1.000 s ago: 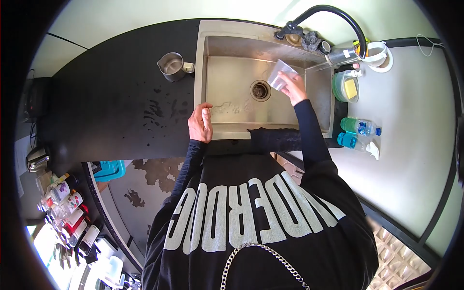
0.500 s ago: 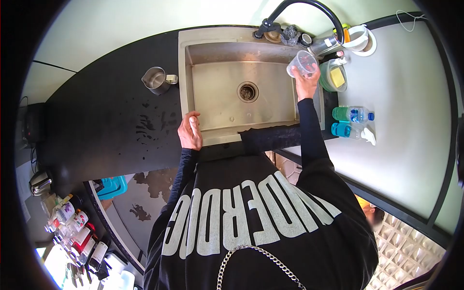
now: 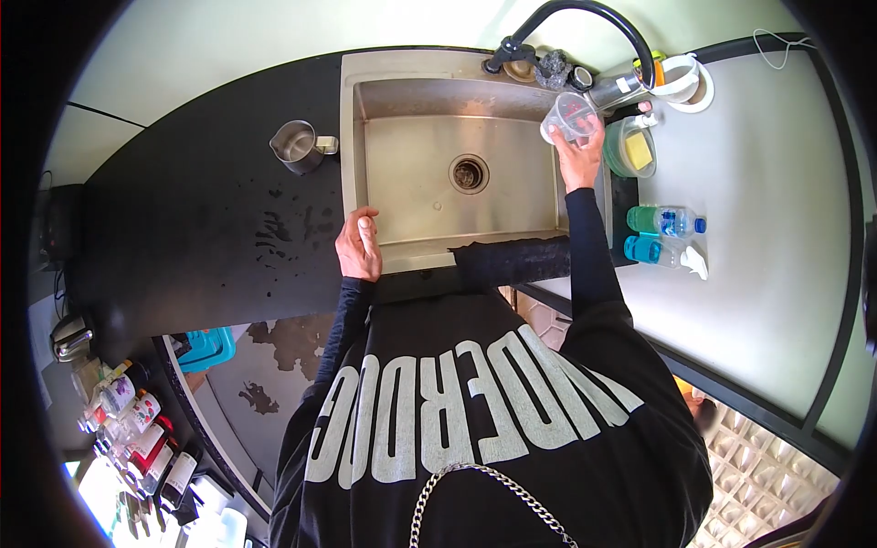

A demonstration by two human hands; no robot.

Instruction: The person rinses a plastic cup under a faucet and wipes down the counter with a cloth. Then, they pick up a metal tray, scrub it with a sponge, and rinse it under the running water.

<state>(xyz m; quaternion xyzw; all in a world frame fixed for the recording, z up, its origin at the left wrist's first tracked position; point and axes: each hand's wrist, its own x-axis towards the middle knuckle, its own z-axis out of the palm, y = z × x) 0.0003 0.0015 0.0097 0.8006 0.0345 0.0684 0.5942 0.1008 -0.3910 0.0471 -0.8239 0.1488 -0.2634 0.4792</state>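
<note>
In the head view, my right hand [image 3: 577,163] is closed round a clear plastic cup [image 3: 568,108], its fingers showing through the wall. The cup is tilted above the right back part of the steel sink [image 3: 411,173], below the arc of the black faucet [image 3: 630,29]. My left hand [image 3: 359,245] is at the sink's front left corner, fingers loosely curled together and thumb laid over them, with nothing visible in it. A metal milk pitcher [image 3: 300,148] stands on the black counter left of the sink, handle towards the basin.
A black cloth [image 3: 512,261] lies over the sink's front edge. To the right are a green-tinted tub with a yellow sponge [image 3: 638,150], a water bottle [image 3: 674,220] and a spray bottle [image 3: 660,248]. A steel scrubber [image 3: 553,68] sits behind the basin. Wet marks spot the counter [image 3: 201,210].
The camera view has shifted slightly. My right hand still holds the cup near the same spot, its tilt changed a little. My left hand stays at the sink corner.
</note>
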